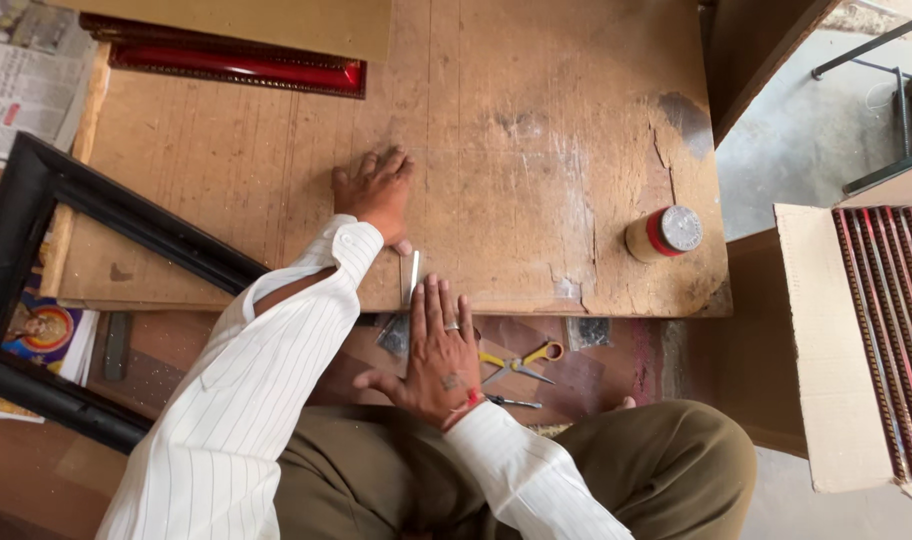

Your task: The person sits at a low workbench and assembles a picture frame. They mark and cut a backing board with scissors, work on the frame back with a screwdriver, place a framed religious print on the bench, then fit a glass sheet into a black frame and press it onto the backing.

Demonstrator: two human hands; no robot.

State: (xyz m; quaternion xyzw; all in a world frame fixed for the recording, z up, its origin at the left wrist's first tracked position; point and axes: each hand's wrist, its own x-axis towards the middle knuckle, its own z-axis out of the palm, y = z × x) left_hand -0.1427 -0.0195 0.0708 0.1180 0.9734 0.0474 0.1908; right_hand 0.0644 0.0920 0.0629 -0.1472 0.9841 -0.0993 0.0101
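— Nearest the body, what is the right hand (438, 352) doing?

— It lies flat, palm down, fingers spread and gripping nothing. It presses on a clear sheet of glass (496, 215), on the part that overhangs the near edge of the wooden board (226, 200).

— Where does the glass lie from that hand?

— It runs away from the fingertips, across the near edge and up over the middle of the board. It is almost invisible: only faint straight edges and a whitish smear toward the right show it.

— And the left hand (376, 190)?

— Farther out, on the board, also flat and open, holding nothing. It seems to rest at the glass's left edge, though that edge is hard to trace.

— Anything between the two hands?

— A narrow metal tool (414, 275), its long axis pointing away from the body, lying at the near edge just beyond the right fingertips. The right hand is nearer to it.

— Farther out?

— Yellow-handled scissors (521, 362) below the board on the right, a small red-banded jar (664, 233) at the right edge, a red frame moulding (231, 62) at the far edge.
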